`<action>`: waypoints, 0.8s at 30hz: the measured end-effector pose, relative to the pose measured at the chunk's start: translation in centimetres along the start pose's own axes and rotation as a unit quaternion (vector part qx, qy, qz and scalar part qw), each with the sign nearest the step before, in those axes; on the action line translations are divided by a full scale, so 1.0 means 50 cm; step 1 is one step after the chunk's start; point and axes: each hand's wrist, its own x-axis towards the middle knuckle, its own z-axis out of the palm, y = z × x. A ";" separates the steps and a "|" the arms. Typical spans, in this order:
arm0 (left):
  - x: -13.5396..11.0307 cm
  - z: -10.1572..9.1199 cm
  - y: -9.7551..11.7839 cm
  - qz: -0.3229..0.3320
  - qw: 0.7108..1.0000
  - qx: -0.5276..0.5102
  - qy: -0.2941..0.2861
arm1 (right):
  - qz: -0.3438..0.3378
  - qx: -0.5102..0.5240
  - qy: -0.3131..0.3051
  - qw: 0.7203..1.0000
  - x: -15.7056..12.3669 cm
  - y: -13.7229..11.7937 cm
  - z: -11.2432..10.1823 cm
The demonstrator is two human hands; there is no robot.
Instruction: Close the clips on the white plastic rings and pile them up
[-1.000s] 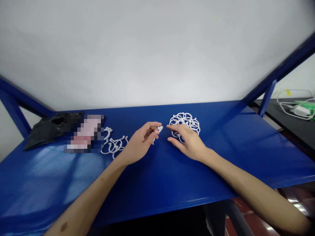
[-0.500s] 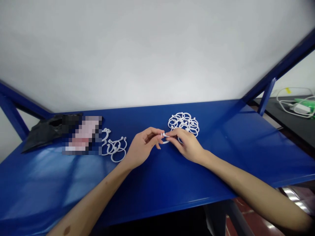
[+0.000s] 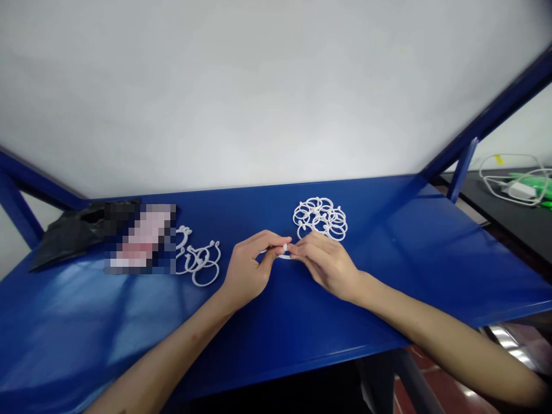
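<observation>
1. two bare hands meet at the middle of one smooth, glossy blue metal shelf [image 3: 388, 276]: the left hand [image 3: 248, 270] and the right hand [image 3: 330, 261], fingertips touching.
2. one thin white plastic ring [image 3: 284, 252] is pinched between them, with each hand's thumb and forefinger closed on it just above the shelf. fingers hide most of its loop.
3. both forearms reach in from the near edge, wrists low, the other fingers loosely curled.
4. one tangled pile of white plastic rings [image 3: 319, 217] lies just behind the right hand, too overlapped to count.
5. one smaller flat cluster of white rings [image 3: 200, 260], about four or five, lies left of the left hand.
6. one crumpled black plastic bag [image 3: 64, 238] sits at the far left.
7. one coiled white cable [image 3: 513, 181] lies on a dark table beyond the shelf's right end.
</observation>
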 end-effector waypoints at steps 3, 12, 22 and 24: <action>0.010 -0.008 -0.004 0.009 0.997 0.075 -0.025 | 0.015 -0.006 0.017 1.000 0.007 0.027 -0.003; 0.020 -0.046 -0.079 -0.032 0.902 0.411 -0.124 | 0.232 -0.225 0.046 0.945 0.009 0.144 -0.084; 0.037 -0.058 -0.060 -0.142 0.893 0.391 -0.170 | 0.313 -0.267 -0.021 0.911 0.002 0.161 -0.098; 0.039 -0.062 -0.061 -0.155 0.911 0.354 -0.144 | 0.297 -0.252 0.010 0.921 0.007 0.153 -0.097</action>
